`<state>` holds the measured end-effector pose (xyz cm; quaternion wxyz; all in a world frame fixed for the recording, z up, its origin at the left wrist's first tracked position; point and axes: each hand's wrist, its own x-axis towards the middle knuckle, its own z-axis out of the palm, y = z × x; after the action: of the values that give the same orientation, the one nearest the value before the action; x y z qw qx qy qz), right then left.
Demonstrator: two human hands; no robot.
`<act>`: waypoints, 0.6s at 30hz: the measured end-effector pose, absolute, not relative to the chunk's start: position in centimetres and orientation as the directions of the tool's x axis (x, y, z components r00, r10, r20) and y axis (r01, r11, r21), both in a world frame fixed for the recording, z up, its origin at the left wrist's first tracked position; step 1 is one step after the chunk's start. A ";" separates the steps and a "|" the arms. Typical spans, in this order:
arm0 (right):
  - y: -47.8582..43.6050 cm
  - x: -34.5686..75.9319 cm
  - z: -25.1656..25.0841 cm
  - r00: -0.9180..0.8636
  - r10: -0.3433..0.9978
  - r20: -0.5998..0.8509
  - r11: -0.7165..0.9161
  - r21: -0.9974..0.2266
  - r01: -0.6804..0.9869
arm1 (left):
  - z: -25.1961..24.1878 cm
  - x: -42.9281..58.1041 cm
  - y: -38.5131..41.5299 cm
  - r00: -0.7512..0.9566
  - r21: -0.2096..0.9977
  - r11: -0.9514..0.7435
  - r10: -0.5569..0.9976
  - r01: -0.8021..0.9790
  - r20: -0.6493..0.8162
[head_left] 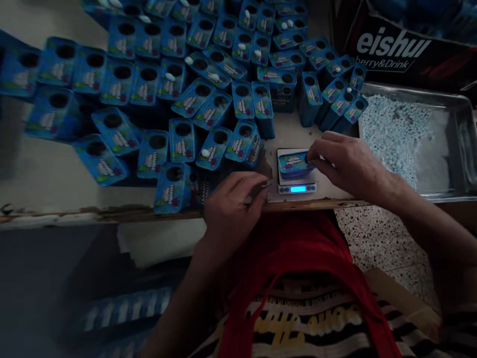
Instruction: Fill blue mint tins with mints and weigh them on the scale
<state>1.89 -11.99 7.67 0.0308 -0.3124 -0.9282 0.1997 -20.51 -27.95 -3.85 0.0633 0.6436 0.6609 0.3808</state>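
Note:
A small digital scale (297, 189) with a lit blue display stands near the table's front edge. On its plate rests a blue candy tin (292, 165) with printed lettering. My right hand (341, 156) is closed, its fingertips at the right end of the tin, over the round opening. Whatever lies between those fingertips is hidden. Left of the scale, my left hand (236, 201) is closed in a pinch, with a thin greyish sliver at its fingertips that I cannot name. Beside it stands another blue tin (169, 196) with an open round hole.
Many blue tins (121, 82) with round holes crowd the table, some with white candies on top. To the right, a metal tray (443, 171) holds small pale candies (391, 124). Behind it stands a dark printed carton (402, 54). The wooden table edge (316, 204) runs in front.

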 end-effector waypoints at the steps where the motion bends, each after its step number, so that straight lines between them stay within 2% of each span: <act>1: -11.6 1.4 8.3 -0.810 0.572 -0.129 0.734 -0.361 0.576 | -3.8 -20.6 -28.0 -0.166 0.585 -0.120 0.896 0.802 0.411; 4: -11.1 0.5 9.7 -0.814 0.527 -0.244 0.747 -0.325 0.581 | -3.9 -20.8 -28.2 -0.170 0.605 -0.145 0.886 0.783 0.432; 8: -10.6 0.2 10.5 -0.825 0.478 -0.302 0.734 -0.378 0.564 | -4.1 -20.8 -28.1 -0.141 0.603 -0.173 0.889 0.779 0.436; 12: -10.4 -0.2 10.8 -0.828 0.485 -0.282 0.714 -0.420 0.561 | -4.3 -20.8 -28.1 -0.130 0.597 -0.176 0.892 0.783 0.433; 18: -11.0 -0.4 10.9 -0.837 0.495 -0.235 0.763 -0.345 0.548 | -4.7 -21.0 -28.4 -0.083 0.617 -0.217 0.904 0.756 0.420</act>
<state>-0.40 -11.04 10.90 -0.0649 -0.2782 -0.9365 0.2032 -21.02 -28.45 -4.75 0.0925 0.6708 0.6188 0.3982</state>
